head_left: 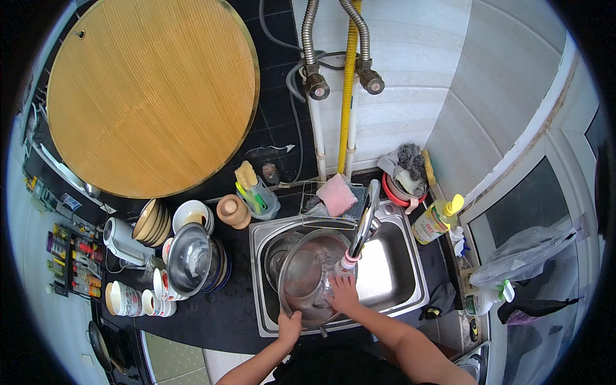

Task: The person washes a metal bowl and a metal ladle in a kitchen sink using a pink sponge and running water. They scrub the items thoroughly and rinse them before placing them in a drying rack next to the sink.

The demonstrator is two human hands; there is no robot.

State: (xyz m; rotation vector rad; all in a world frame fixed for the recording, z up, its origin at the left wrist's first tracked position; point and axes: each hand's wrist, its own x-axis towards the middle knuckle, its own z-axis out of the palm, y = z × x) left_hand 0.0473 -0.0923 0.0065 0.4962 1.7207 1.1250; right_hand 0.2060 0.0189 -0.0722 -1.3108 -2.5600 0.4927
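A large stainless steel basin (300, 277) sits tilted in the left bowl of the double sink (256, 282). My left hand (290, 326) grips its near left rim, fingers closed over the edge. Inside the basin, toward its right side, my right hand (344, 294) is stretched out below the faucet (366, 221), fingers apart and holding nothing. Water runs from the faucet's pink-and-white nozzle (349, 259) into the basin by my right fingers. Another metal bowl (274, 251) lies partly hidden beneath the basin.
Behind the sink, a wire rack (314, 204) carries a pink sponge cloth (337, 195). Stacked bowls (154, 224), cups (125, 299) and a metal bowl (187, 258) crowd the left counter. A yellow-capped detergent bottle (436, 221) and red basin (393, 192) stand right.
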